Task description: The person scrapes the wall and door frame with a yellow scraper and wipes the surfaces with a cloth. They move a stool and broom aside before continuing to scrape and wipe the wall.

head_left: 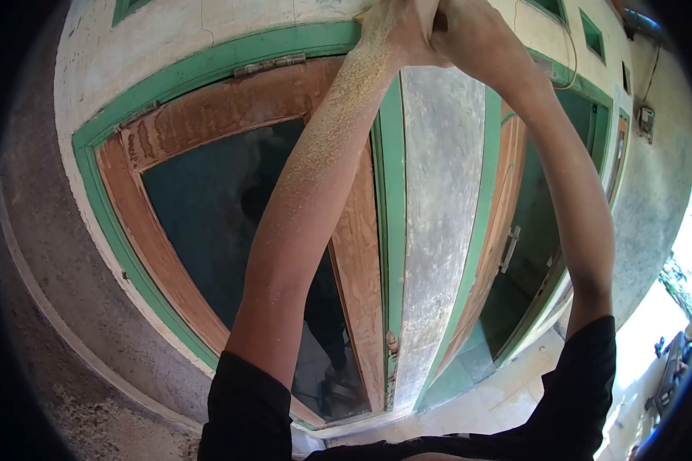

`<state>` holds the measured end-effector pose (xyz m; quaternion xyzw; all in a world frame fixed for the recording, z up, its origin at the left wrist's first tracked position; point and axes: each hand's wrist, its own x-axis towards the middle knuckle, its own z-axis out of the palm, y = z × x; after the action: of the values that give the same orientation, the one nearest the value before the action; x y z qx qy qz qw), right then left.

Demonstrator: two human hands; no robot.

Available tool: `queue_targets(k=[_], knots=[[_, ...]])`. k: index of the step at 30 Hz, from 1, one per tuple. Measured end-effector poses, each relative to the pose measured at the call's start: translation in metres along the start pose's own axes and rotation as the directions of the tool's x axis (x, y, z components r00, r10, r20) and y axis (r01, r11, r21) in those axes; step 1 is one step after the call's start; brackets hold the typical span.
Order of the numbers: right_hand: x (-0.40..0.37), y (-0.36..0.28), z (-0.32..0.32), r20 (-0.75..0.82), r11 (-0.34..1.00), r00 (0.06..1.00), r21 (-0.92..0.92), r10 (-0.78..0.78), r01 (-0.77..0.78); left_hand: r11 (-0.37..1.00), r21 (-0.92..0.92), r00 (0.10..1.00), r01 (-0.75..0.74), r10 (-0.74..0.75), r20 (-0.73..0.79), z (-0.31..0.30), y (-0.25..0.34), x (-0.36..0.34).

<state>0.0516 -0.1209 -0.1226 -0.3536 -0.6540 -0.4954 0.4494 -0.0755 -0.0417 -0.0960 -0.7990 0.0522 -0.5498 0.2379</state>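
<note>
Both arms reach up to the top edge of the view. My left hand (404, 31) is raised beside the green frame (284, 46) of a wooden window (238, 107), and sawdust-like dust coats its wrist and forearm. My right hand (473, 31) touches or nearly touches it. The fingers of both hands are cut off or hidden, so what they hold cannot be made out. A small yellowish bit shows at the left hand's edge. The window's brown wood looks bare and patchy around dark glass (215, 200).
A grey wall strip (446, 192) stands between the window and a partly open wooden door (488, 253) with a metal handle (509, 249). A meter box (646, 123) hangs on the right wall. Pale floor tiles (515, 392) lie below.
</note>
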Motion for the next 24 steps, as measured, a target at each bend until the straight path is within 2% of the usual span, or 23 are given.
queue_targets(k=[2,6,8,10,12,14,16,18,20,21,22,23,24], knots=[[-0.001,-0.002,-0.001,0.037,0.999,0.999,-0.014,0.036,-0.035,0.996,0.011,0.993,-0.092,0.093,-0.077,0.003,-0.001,-0.001],[-0.004,0.001,-0.002,-0.026,0.990,0.999,-0.137,-0.025,0.021,0.997,0.013,0.992,-0.079,0.080,-0.095,0.003,0.000,0.001],[-0.003,-0.008,-0.006,-0.030,0.981,0.997,-0.185,-0.066,0.059,0.998,-0.027,0.997,-0.061,0.060,-0.037,0.001,0.000,0.000],[0.002,-0.032,-0.021,0.112,0.987,0.981,-0.059,0.157,-0.151,0.996,-0.041,0.995,-0.085,0.082,-0.054,0.005,-0.002,-0.001],[0.004,-0.037,-0.024,0.130,0.983,0.974,-0.046,0.185,-0.180,0.993,-0.060,0.992,-0.105,0.101,-0.073,0.002,-0.003,-0.002],[0.008,-0.034,-0.019,0.149,0.974,0.963,-0.038,0.226,-0.223,0.998,0.041,0.997,-0.042,0.045,-0.055,0.001,-0.005,0.003],[0.016,-0.021,-0.014,0.075,0.987,0.986,-0.065,0.151,-0.146,0.995,0.032,0.991,-0.091,0.094,-0.092,0.001,-0.008,0.006],[0.008,-0.029,-0.016,0.084,0.993,0.992,-0.067,0.099,-0.093,0.998,0.035,0.998,-0.061,0.062,-0.027,0.000,-0.008,0.006],[-0.008,-0.047,-0.014,-0.086,0.969,0.996,-0.246,0.005,-0.027,0.999,-0.010,0.998,-0.052,0.052,-0.030,-0.003,-0.006,0.000],[-0.002,-0.042,-0.009,-0.092,0.969,0.996,-0.244,0.003,-0.026,0.999,0.038,1.000,-0.024,0.024,-0.014,-0.006,-0.006,0.002],[0.007,-0.031,-0.003,-0.050,0.981,0.995,-0.172,0.085,-0.093,0.997,0.077,1.000,0.005,-0.005,0.001,-0.006,-0.005,0.003],[0.013,-0.029,-0.005,-0.006,0.981,0.986,-0.106,0.164,-0.164,0.997,0.072,1.000,-0.002,0.002,0.001,-0.007,-0.006,0.007],[0.015,-0.028,-0.010,-0.011,0.980,0.986,-0.112,0.166,-0.166,0.996,0.085,0.999,-0.032,0.033,-0.017,-0.011,-0.008,0.012]])
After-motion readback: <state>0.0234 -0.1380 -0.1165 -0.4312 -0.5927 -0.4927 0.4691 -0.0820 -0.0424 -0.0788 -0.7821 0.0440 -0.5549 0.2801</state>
